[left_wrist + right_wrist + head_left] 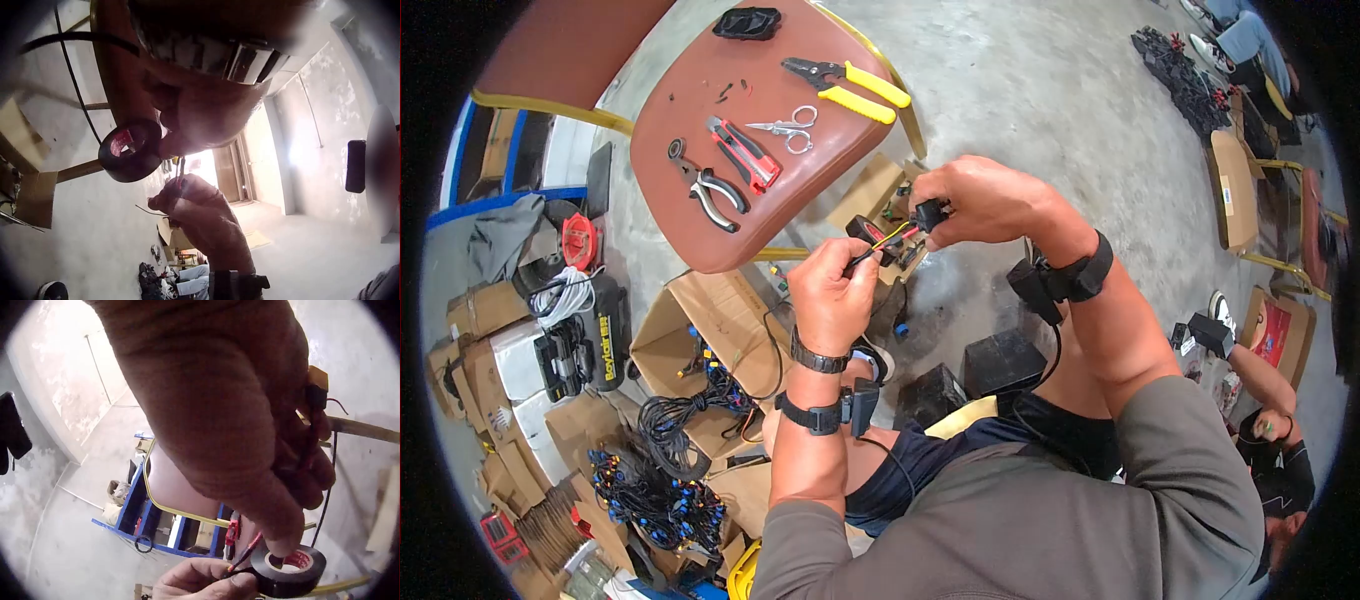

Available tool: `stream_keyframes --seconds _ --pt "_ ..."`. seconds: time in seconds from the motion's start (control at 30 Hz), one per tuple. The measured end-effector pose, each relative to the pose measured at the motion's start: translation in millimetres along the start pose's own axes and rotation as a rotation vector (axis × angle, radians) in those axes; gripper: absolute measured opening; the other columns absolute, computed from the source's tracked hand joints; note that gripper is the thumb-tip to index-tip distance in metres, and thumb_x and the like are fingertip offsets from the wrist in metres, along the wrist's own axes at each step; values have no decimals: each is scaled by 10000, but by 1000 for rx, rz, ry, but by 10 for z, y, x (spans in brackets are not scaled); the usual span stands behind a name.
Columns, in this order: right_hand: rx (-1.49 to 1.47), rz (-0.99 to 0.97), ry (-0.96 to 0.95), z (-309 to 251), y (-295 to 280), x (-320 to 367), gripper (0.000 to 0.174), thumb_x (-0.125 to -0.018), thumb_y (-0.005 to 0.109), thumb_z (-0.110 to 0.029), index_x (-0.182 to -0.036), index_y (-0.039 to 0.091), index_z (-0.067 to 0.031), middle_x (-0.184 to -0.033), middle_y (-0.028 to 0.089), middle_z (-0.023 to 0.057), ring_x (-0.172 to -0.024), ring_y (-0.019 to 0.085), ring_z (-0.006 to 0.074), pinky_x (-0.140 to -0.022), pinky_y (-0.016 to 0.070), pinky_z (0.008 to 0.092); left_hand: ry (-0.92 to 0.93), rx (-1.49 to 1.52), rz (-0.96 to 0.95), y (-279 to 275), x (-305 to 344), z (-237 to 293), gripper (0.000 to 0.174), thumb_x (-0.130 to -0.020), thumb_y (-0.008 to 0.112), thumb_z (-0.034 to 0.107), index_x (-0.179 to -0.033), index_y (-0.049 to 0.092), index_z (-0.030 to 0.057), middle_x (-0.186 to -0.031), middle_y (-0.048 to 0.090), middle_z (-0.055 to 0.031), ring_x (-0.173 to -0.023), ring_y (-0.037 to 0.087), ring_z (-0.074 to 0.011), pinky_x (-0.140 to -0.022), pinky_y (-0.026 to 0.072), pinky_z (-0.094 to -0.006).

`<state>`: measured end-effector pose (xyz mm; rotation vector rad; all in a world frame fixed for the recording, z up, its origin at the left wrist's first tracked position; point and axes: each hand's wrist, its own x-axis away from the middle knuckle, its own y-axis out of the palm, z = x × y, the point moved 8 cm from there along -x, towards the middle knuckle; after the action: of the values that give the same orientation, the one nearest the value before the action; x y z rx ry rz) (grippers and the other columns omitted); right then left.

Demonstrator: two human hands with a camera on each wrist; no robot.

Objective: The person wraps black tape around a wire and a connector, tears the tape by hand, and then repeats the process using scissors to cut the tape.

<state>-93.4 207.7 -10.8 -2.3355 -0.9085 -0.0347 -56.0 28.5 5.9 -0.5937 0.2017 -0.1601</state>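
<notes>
My left hand pinches a thin cable between thumb and fingertips. Red, yellow and black wires run from there toward my right hand. My right fingers curl round those wires near a black block-shaped part. In the right wrist view a yellow-and-black connector sticks out past the fingers of that hand. A roll of black electrical tape hangs right beside the left fingertips, its strip leading to the wires, and the right thumb overlaps it. The tape roll also shows below the left hand in the left wrist view.
On the brown chair seat lie pliers, a red cutter, scissors and yellow-handled wire strippers. Open cardboard boxes and bundled cables stand at left. Another person is at the right.
</notes>
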Motion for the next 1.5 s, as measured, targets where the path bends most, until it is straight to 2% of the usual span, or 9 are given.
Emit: stream_keyframes --seconds 0.03,0.13,0.33,0.43,0.53,0.63,0.83,0.93,1.5 --pt "-42 -18 -6 16 14 2 305 -768 772 -146 -1042 667 -62 -860 681 134 -801 666 274 -702 508 381 15 -13 -4 -3 1 9 75 -800 725 22 -843 674 -12 -661 612 -53 -577 531 -84 -545 439 -257" --pt "-271 62 -37 50 -14 -40 401 -825 731 -270 -1154 665 -52 -861 704 185 -859 683 346 -730 523 402 52 -37 -25 8 7 48 77 -794 731 26 -838 674 -3 -672 622 -66 -572 553 -112 -547 447 -267" --pt "-45 28 33 -69 77 -184 441 -888 627 -285 -1186 621 39 -990 684 259 -951 662 407 -833 521 452 196 -80 -110 153 -3 229 100 -756 728 17 -778 631 27 -678 605 -108 -586 602 -243 -540 454 -326" --pt "25 47 -50 -73 201 -234 361 -896 585 -194 -1206 594 -10 -787 632 247 -761 641 403 -671 487 456 208 -100 -157 246 2 276 132 -716 719 30 -807 633 73 -696 605 -104 -633 605 -320 -570 473 -391" --pt "26 49 -42 -33 254 -277 355 -878 594 -194 -1181 617 -9 -794 655 242 -772 660 402 -674 505 453 258 -107 -175 330 -9 343 142 -720 729 35 -812 627 72 -703 607 -106 -652 613 -324 -576 477 -394" --pt "-34 82 7 -3 232 -273 352 -857 626 -183 -1164 632 -11 -796 672 235 -772 676 385 -683 520 434 284 -33 -140 362 -45 388 125 -741 734 -13 -809 636 24 -686 607 -109 -606 610 -255 -561 466 -334" --pt "-153 180 75 86 87 -210 399 -829 686 -165 -1169 606 28 -764 693 195 -684 681 277 -637 524 371 26 213 -129 402 -32 212 131 -783 735 -27 -875 646 3 -714 635 -23 -625 553 -66 -572 456 -236" --pt "-244 183 110 107 28 -190 414 -832 693 -156 -1177 585 45 -746 692 175 -649 660 220 -606 518 345 -18 251 -132 419 -9 145 134 -800 739 -18 -891 644 2 -720 622 9 -630 521 -34 -562 440 -214" --pt "-509 290 -45 -57 -148 -58 435 -816 707 -78 -1215 569 24 -774 696 97 -692 604 106 -627 499 271 -271 567 -158 423 13 -57 87 -837 666 -48 -863 613 15 -766 639 -4 -637 487 -30 -565 391 -195"
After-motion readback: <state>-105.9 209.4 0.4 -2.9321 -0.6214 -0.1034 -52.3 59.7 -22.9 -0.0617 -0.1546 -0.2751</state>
